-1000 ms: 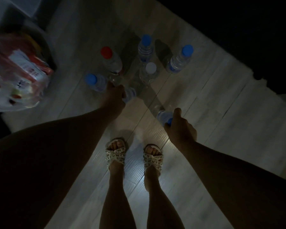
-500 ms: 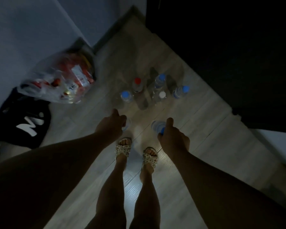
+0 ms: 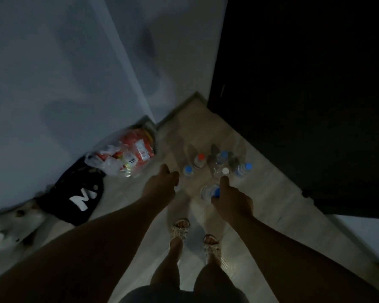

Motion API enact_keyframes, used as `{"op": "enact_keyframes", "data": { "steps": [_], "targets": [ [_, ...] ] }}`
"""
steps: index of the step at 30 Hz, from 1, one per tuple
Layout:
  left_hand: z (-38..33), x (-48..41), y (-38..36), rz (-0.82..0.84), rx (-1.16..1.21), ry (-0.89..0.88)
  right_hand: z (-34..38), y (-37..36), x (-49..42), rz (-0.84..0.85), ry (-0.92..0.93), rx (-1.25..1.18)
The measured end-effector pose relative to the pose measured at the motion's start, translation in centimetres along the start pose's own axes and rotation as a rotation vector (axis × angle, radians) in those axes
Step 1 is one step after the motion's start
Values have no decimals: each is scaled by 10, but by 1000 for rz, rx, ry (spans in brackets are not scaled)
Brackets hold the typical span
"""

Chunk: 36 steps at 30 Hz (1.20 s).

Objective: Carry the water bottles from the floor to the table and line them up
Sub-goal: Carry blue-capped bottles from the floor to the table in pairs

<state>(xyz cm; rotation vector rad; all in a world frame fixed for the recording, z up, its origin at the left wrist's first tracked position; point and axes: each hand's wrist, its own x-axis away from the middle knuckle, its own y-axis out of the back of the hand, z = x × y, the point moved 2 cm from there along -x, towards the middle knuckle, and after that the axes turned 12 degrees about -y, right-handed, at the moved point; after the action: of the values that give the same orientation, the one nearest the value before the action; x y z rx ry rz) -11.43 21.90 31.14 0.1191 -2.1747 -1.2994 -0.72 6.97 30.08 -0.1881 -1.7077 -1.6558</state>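
**One bottle in hand, five on the floor**

Far left of the white-capped bottle (image 3: pixel 225 171) lay one black bag (image 3: pixel 81 193) with a white letter. Nearer to it lay one clear plastic bag (image 3: pixel 127 154) of red packets. The left hand (image 3: pixel 160 184) hung left of it, fingers curled under. Its palm side was hidden, so whether it gripped anything could not be told.

Four more bottles stood close round the white-capped bottle on the floor (image 3: pixel 271 193):
- the left blue-capped bottle (image 3: pixel 188 170), to its left;
- the red-capped bottle (image 3: pixel 200 157), behind it and to the left;
- the rear blue-capped bottle (image 3: pixel 223 154), just behind it;
- the right blue-capped bottle (image 3: pixel 247 166), just to its right.

Just in front of it, the right hand (image 3: pixel 232 200) gripped the held bottle (image 3: pixel 207 191) near its blue cap. That made six bottles in view: four blue caps, one red, one white. A dark cabinet (image 3: pixel 304 106) rose to its right, and no table was in view.

The carry probably called for a firm hold at the neck. It also called for a step back from the white-capped bottle, so that none of the standing five got knocked over.
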Motion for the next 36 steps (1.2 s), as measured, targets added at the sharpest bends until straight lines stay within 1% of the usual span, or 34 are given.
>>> {"op": "enact_keyframes", "data": {
  "steps": [3, 6, 10, 12, 14, 17, 21, 24, 29, 34, 36],
  "targets": [
    [-8, 19, 13, -101, 9, 45, 6, 13, 10, -5, 69, -6],
    [-15, 40, 22, -175, 83, 135, 8, 28, 20, -32, 187, 13],
    [-26, 80, 30, -347, 243, 316, 12, 51, 42, -111, 445, 28],
    [-31, 106, 35, -450, 307, 413, 18, 66, 57, -178, 548, 19],
    [-36, 138, 39, -560, 358, 505, 27, 77, 76, -198, 635, -5],
    [-45, 186, 42, -720, 413, 603, 44, 86, 105, -182, 751, -91],
    [-52, 264, 37, -926, 569, 776, 74, 82, 159, -83, 897, -150],
    [-50, 321, 30, -1067, 618, 894, 96, 65, 206, -24, 1016, -94],
    [-38, 425, -11, -1203, 696, 1122, 136, 12, 293, 149, 1156, 16],
    [-16, 543, -76, -1256, 749, 1324, 171, -72, 398, 259, 1296, 131],
    [-9, 592, -102, -1251, 763, 1390, 179, -108, 440, 294, 1323, 159]
  ]
}}
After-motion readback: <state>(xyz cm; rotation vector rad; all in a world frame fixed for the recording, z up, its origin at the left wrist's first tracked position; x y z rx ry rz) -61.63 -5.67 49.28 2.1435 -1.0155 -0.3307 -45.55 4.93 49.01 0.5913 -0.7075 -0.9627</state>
